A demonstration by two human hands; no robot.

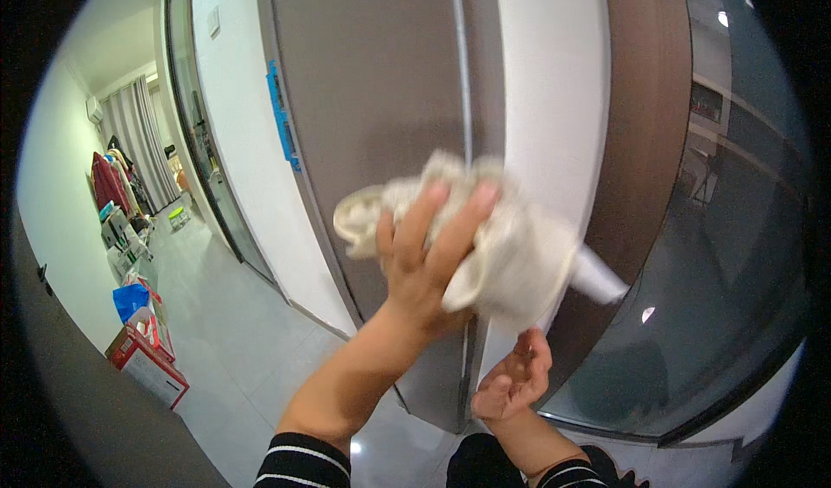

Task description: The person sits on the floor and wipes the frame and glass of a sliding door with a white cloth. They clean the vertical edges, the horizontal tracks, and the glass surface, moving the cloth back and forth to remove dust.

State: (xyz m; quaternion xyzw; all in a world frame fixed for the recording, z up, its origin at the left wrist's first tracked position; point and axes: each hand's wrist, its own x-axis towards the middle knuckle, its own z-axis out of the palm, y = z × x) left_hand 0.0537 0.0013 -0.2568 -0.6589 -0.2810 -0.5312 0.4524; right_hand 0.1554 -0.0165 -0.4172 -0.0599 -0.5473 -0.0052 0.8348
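Note:
A crumpled cream cloth [528, 258] is bunched in my left hand [428, 258], raised in front of a grey-brown door [372, 72]. The fingers of that hand spread over the cloth and press into it; motion blurs its edges. From the cloth's right side a pale, blurred cylindrical piece [602, 277] sticks out, and I cannot tell what it is. Just below the cloth is my right hand [515, 377], palm up with loosely curled fingers and thumb apart. Nothing shows in it, and its fingertips come close to the cloth's lower edge.
A blue strip [282, 116] is fixed along the door frame's left side. To the right stand a brown panel [645, 124] and dark glass [718, 315]. Leftward, a hallway with a tiled floor [234, 341] holds a red-and-white box [151, 367], a blue bag [131, 301] and hanging clothes [111, 180].

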